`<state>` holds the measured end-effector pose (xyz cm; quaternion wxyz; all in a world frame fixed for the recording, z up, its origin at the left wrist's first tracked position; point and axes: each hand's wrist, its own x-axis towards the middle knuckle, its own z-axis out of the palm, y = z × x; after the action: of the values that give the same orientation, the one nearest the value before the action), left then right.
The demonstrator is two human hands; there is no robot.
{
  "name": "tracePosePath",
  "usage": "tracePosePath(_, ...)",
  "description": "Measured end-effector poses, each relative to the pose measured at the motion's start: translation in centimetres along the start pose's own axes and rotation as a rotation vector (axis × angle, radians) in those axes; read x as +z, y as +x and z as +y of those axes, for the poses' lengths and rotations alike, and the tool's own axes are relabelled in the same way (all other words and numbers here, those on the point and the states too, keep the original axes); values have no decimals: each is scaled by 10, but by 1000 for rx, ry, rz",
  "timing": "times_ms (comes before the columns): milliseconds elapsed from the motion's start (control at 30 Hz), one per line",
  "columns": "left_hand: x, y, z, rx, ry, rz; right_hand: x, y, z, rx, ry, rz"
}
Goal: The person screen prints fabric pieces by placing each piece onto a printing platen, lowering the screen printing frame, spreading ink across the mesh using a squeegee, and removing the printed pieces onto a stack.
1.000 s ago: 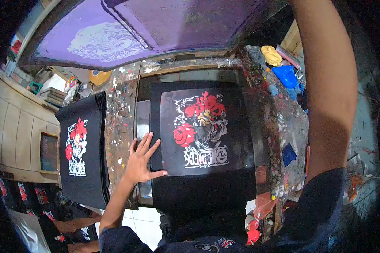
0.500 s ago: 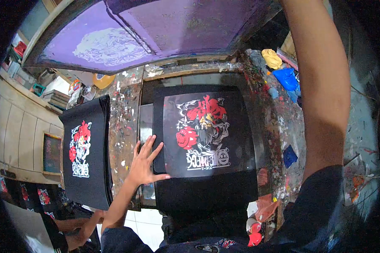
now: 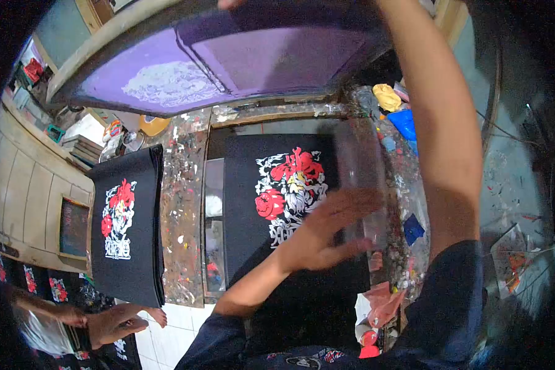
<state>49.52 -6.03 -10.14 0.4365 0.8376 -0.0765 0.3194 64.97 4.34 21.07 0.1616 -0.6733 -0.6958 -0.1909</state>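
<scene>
My left hand (image 3: pixel 317 240), blurred, reaches across the black printed fabric (image 3: pixel 240 185) with its fingers stretched out and thumb apart. Its fingertips overlap a clear film (image 3: pixel 359 157), which is smeared by motion at the fabric's right side. Red, white and yellow artwork (image 3: pixel 290 176) shows on the fabric, its lower right part hidden by my hand. My right arm (image 3: pixel 447 135) is raised past the screen's right end. Only a bit of my right hand (image 3: pixel 230 4) shows at the top edge, by the wooden frame of the tilted purple printing screen (image 3: pixel 277 61).
A stack of black printed pieces (image 3: pixel 126 271) lies to the left. Paint spatters cover the wooden bench (image 3: pixel 182 246). Yellow (image 3: pixel 386 97) and blue (image 3: pixel 403 123) cloths or bags lie at the back right. Another person's hands (image 3: pixel 114 327) are at lower left, near more prints.
My left hand has swept right from the fabric's left edge. The clear film has come off the artwork toward the right. The view has shifted slightly, and my right arm appears farther left.
</scene>
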Motion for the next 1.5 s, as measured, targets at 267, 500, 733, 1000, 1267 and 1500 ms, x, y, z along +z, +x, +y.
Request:
tracePosePath(267, -128, -120, 129, -470, 1220, 271, 106, -266, -104, -237, -45, 253)
tracePosePath(500, -52, -241, 45, -542, 809, 253, 206, -410, -148, -72, 126, -71)
tracePosePath(733, -38, -259, 26, -571, 809, 276, 212, -393, -131, -79, 182, -84)
tracePosePath(1000, -38, -262, 22, -506, 829, 285, 228, -322, -85, -46, 307, -278)
tracePosePath(1267, -39, -264, 25, -556, 795, 287, 206, -351, -100, -92, 315, -287)
tracePosePath(1500, -43, -259, 29, -500, 793, 319, 274, -262, -44, -62, 252, -161)
